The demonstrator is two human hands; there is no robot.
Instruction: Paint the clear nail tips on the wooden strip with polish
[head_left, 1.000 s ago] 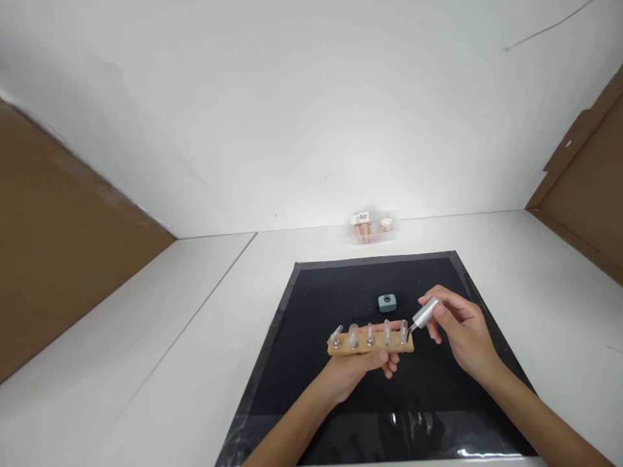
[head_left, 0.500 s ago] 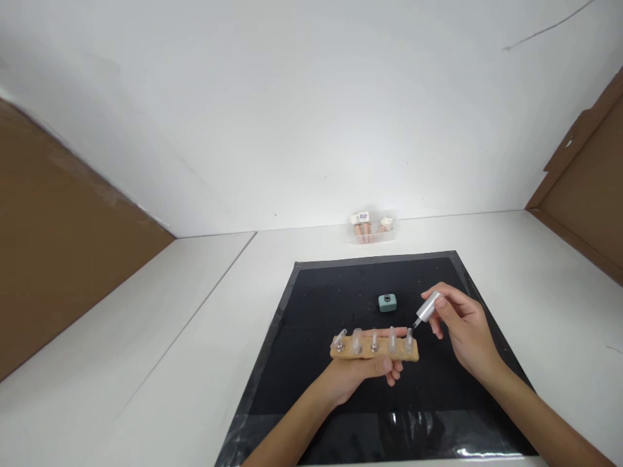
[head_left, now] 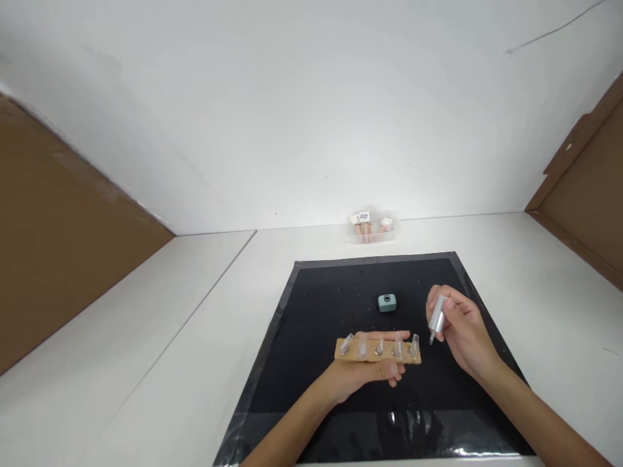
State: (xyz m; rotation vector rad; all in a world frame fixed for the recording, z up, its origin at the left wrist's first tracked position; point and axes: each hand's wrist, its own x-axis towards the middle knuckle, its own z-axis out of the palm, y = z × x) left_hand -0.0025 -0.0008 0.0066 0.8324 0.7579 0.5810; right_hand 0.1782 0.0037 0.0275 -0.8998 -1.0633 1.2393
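My left hand (head_left: 363,371) lies palm up over the black mat (head_left: 311,311) and carries a tan strip (head_left: 377,353) with several clear nail tips standing on it. My right hand (head_left: 462,334) pinches a silver brush cap (head_left: 437,316), held nearly upright, its thin brush tip pointing down just right of the strip's right end. A small teal bottle (head_left: 387,302), with its neck uncapped, stands on the mat behind the strip.
A clear tray (head_left: 372,229) with small pink bottles and white labels sits against the white back wall. Brown cardboard panels (head_left: 584,188) flank the white table on both sides. The mat's front edge is glossy plastic.
The brush cap has lifted away from the rightmost nail tip and turned upright. My left hand with the strip has shifted slightly right and toward me.
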